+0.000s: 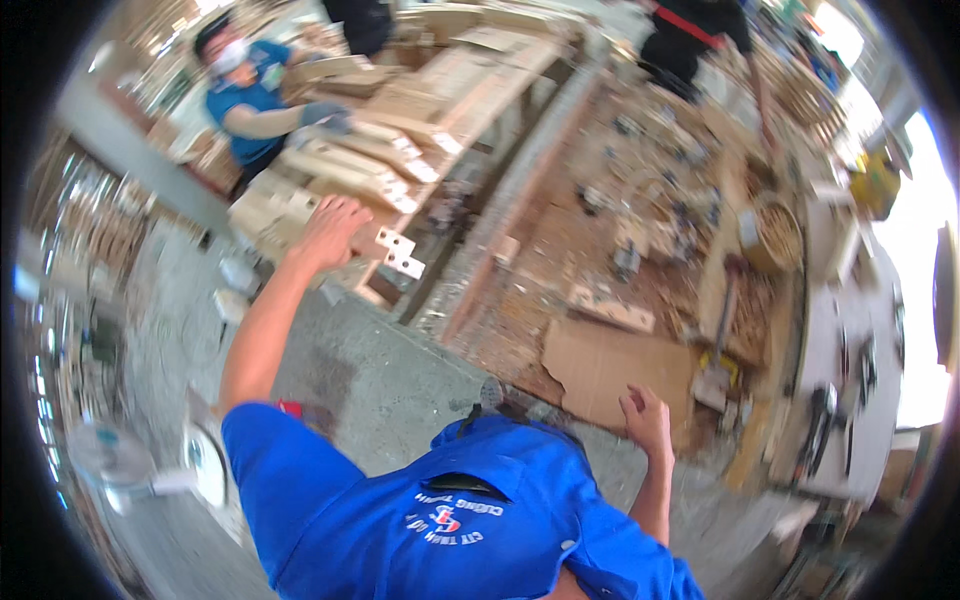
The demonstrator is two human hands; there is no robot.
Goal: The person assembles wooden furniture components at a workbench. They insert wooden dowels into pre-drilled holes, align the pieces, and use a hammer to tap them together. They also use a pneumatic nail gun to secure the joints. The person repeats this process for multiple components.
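My left hand [338, 232] reaches to the near end of a bench, its fingers bent over a pale wooden piece [396, 243] whose end has dark round holes. A second holed end shows just beneath it. More squared wooden pieces [345, 172] lie side by side beyond the hand, with holes in several ends. How far my fingers wrap underneath is hidden. My right hand [648, 418] hangs over a torn cardboard sheet [620, 370], fingers loosely curled and thumb apart, with nothing in it.
A gloved co-worker [255, 100] stands behind the wood stack; another person [690, 45] is at the far right. A cluttered worktop [540, 290] holds a wooden block [612, 309], a hammer [725, 320] and a round container [770, 235]. Tools lie on a grey table [860, 400]. A fan [110, 455] stands left.
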